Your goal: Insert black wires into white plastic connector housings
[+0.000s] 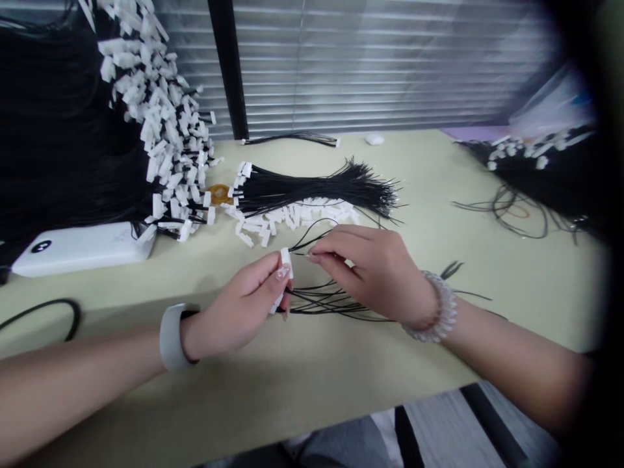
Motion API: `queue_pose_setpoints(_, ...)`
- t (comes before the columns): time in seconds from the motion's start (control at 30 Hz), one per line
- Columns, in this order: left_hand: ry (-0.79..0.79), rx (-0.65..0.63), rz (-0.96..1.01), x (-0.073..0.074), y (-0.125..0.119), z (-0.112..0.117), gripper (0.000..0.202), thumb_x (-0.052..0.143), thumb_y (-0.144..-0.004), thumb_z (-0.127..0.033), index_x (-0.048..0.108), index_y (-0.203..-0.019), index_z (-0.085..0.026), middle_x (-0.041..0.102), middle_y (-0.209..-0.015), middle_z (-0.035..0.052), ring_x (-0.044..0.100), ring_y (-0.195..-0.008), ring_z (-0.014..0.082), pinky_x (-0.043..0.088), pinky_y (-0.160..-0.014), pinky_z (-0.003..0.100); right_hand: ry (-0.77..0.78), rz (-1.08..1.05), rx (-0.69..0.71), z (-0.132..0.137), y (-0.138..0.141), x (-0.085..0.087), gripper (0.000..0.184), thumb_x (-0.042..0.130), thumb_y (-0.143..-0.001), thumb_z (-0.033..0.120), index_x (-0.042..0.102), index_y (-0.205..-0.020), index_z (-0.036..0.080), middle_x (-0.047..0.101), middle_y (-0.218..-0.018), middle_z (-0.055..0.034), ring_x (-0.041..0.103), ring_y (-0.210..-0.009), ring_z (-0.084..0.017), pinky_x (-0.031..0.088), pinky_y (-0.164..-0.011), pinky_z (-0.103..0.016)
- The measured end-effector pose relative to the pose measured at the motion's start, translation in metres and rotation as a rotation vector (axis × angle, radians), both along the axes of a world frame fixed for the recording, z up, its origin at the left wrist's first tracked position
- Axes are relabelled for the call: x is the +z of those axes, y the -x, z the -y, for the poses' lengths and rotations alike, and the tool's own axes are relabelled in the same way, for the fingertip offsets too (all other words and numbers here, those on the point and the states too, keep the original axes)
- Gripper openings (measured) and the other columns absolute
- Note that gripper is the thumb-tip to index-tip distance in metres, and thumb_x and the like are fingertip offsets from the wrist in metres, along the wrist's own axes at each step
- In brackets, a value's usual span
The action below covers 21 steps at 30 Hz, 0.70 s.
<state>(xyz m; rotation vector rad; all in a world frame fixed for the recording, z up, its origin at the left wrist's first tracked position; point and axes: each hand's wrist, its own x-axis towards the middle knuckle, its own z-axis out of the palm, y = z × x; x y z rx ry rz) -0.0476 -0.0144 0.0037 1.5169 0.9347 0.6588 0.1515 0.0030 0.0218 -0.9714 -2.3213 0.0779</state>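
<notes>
The left hand (238,305) holds a white plug (285,255); the right hand (377,266) pinches a black wire (301,254) just beside it.

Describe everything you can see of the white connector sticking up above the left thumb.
The white connector is a small, narrow block that looks like plastic. It stands nearly upright, leaning slightly, pinched in the left hand above the table. Thin black wires run off to the right from near its top. The thumb hides its lower end, so its full length cannot be told. The right hand is close by, apart from it.
</notes>
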Motion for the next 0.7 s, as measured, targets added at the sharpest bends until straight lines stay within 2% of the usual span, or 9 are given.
queue_pose_setpoints(0.3, -0.018, 0.007, -0.031, 0.0005, -0.0015, 0.0008, 0.025, 0.032, -0.090, -0.037, 0.045, -0.079, -0.019, 0.048, -0.064, -0.0025, 0.047, -0.059, 0.0102, 0.039, -0.057, 0.023, -0.125, 0.167, -0.056, 0.0005, -0.0028, 0.0015, 0.021, 0.044, -0.087, 0.027, 0.062, -0.082, 0.018, 0.061, -0.073, -0.0029, 0.054, -0.069, -0.012, 0.040, -0.062, -0.024)
queue_pose_setpoints(0.7, -0.036, -0.004, -0.050, 0.0018, -0.0010, 0.0006, 0.024, 0.033, -0.089, -0.036, 0.046, -0.078, -0.019, 0.049, -0.065, -0.0019, 0.048, -0.059, 0.0105, 0.040, -0.057, 0.023, -0.241, 0.170, -0.017, 0.0009, -0.0025, 0.0024, 0.016, 0.048, -0.084, 0.021, 0.062, -0.080, 0.017, 0.063, -0.073, -0.0022, 0.056, -0.071, -0.013, 0.041, -0.062, -0.025)
